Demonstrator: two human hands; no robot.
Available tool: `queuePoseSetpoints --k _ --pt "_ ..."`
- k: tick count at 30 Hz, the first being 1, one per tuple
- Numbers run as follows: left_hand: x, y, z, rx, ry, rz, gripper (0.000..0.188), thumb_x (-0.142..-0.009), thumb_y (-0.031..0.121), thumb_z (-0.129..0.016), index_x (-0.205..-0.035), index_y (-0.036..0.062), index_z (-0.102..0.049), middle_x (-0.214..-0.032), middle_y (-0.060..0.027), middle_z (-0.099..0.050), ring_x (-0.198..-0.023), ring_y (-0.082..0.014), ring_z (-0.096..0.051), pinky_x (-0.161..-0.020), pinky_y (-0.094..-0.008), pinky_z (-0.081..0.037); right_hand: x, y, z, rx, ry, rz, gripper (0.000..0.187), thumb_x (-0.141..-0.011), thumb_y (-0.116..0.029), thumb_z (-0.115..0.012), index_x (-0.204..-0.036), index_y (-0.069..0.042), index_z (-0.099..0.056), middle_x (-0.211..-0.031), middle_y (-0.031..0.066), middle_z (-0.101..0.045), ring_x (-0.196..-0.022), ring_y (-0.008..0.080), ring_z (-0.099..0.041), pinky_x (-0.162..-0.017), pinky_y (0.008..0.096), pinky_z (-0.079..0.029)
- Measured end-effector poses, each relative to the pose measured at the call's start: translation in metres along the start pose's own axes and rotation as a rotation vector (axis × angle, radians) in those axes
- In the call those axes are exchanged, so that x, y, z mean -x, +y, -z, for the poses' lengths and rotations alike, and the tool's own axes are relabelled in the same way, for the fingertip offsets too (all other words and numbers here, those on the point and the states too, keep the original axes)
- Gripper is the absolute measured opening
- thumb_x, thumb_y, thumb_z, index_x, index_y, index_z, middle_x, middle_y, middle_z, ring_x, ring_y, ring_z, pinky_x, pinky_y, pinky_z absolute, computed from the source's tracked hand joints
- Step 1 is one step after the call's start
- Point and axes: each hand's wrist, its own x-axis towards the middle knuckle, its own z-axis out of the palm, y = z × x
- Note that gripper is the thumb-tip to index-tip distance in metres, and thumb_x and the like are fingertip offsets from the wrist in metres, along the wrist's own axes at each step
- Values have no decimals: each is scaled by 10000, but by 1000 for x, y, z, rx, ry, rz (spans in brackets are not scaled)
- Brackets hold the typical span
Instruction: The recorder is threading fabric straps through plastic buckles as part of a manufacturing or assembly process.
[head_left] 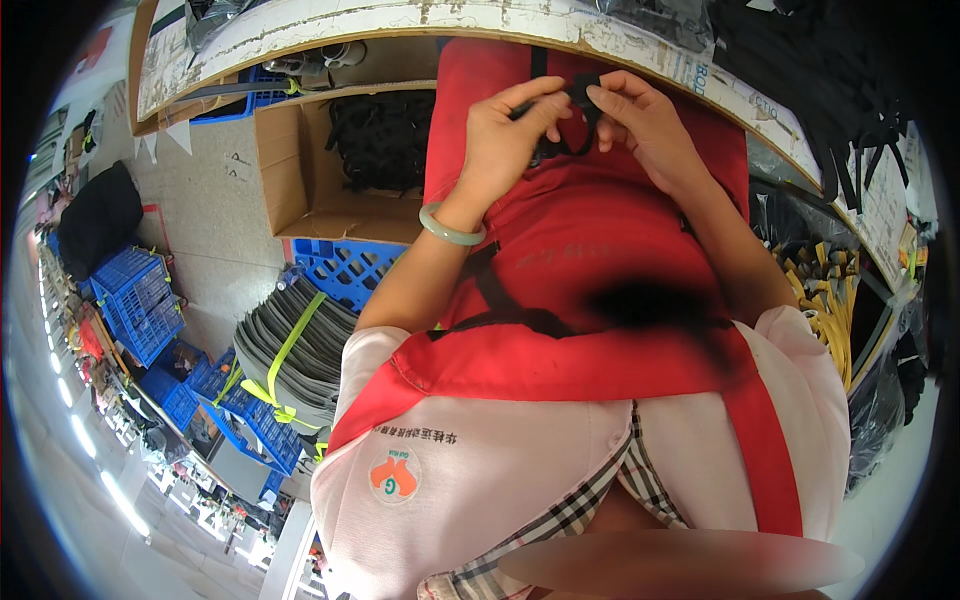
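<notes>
Above the red apron (pixel 590 220) on my lap, both hands work on a small black strap (pixel 584 92). My left hand (pixel 505 135), with a pale bangle (pixel 452 225) on its wrist, pinches one part between thumb and fingers. From the other side, my right hand (pixel 640 122) grips the strap with thumb and forefinger. A loop of it hangs down between the hands. Whether a buckle is fitted on it is too small and dark to tell.
A worktable edge (pixel 400 62) curves across just beyond my hands. Left of my lap, an open cardboard box (pixel 290 170) holds black pieces, near a blue crate (pixel 340 268) and a bundle of grey strips (pixel 290 340). Black straps (pixel 850 110) and yellow strips (pixel 825 300) are at right.
</notes>
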Motion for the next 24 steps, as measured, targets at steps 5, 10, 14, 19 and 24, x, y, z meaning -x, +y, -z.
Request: queuePoseSetpoints --k 5,10,14,19,24 --pt "-3 3 8 232 -61 350 218 -947 192 -587 -939 -13 -657 -735 -65 -642 -573 -109 -580 -450 -194 -444 4 4 -4 331 55 294 164 -886 -147 -675 -1000 -31 -655 -894 13 -583 -709 74 -562 -600 216 -481" --pt "2 20 -2 458 -74 345 244 -946 234 -589 -924 0 -654 -677 -84 -638 -515 -107 -572 -385 -207 -394 6 -2 -12 434 -57 614 126 -871 -102 -679 -975 -32 -667 -1056 13 -555 -805 76 -555 -627 206 -473" --pt "0 14 7 437 -115 336 231 -933 215 -612 -956 -9 -666 -686 -88 -644 -514 -108 -572 -388 -208 -395 3 6 -6 427 12 504 114 -868 -93 -682 -955 -21 -665 -1030 16 -556 -807 73 -555 -635 201 -470" --pt "1 0 5 267 -30 258 176 -888 121 -664 -972 -30 -694 -754 -95 -675 -558 -101 -594 -430 -205 -422 8 5 -12 503 8 605 123 -878 -110 -675 -968 -29 -657 -978 7 -574 -773 61 -555 -623 188 -466" --pt "3 6 -4 194 69 73 164 -874 93 -675 -964 -42 -697 -772 -71 -681 -587 -96 -604 -497 -202 -455 27 -23 -25 390 18 225 170 -895 -130 -659 -1021 -27 -609 -734 2 -583 -581 50 -536 -494 187 -450"
